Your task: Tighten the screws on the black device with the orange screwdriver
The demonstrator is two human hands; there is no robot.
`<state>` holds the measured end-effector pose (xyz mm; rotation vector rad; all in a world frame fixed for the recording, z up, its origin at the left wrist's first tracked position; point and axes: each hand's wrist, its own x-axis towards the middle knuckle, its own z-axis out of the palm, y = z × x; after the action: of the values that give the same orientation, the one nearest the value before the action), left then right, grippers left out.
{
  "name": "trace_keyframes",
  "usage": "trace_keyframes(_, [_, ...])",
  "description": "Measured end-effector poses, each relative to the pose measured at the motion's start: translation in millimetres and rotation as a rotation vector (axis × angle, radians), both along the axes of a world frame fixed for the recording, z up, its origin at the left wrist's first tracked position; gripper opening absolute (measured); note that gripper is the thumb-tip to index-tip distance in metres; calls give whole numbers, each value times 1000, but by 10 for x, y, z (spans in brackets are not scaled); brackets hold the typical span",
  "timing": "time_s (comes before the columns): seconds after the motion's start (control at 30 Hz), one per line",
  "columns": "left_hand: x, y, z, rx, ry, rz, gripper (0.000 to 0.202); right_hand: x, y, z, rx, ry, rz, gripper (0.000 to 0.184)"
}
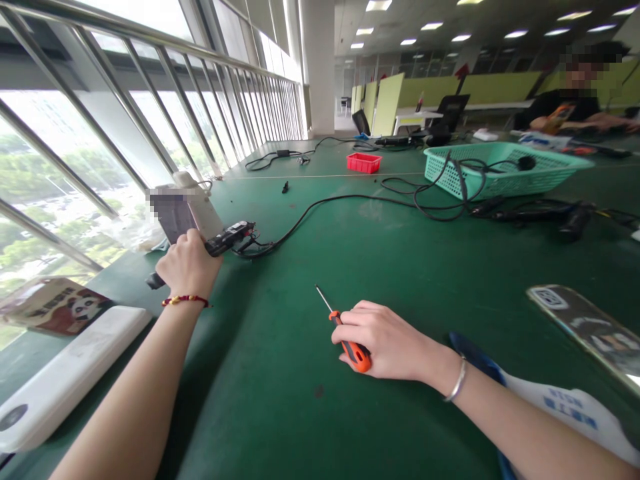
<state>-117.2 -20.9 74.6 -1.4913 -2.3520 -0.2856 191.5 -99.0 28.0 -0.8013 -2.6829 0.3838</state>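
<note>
My left hand (187, 265) is closed around a black corded device (229, 237), lifted a little above the green table (310, 400); its black cord (320, 203) trails off to the right. A red bead bracelet sits on that wrist. My right hand (383, 340) rests on the table with fingers curled over the orange handle of a small screwdriver (345, 337), whose thin shaft points up and to the left. A silver bangle circles the right wrist.
A teal mesh basket (500, 175) holding cables stands far right, a small red tray (364, 162) behind the middle. A white flat device (65, 380) and a panda-print packet (60, 307) lie near the left window railing. A person sits at the far right.
</note>
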Motion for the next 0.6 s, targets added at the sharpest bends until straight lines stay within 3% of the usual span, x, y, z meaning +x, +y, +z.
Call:
trace_keyframes(0.13, [26,-18,4,110,47,-24,34,0,17,-8,51,50,-4,6])
trace_keyframes(0.33, [281,-40,-51,272,55,-234,28,35,105,-16,240,325,-242,17])
trace_keyframes(0.47, [663,-91,-200,240,94,-522,22,119,175,3,263,599,-420,21])
trace_keyframes(0.6, [1094,-228,-351,108,112,-913,24,204,250,40,245,611,-538,20])
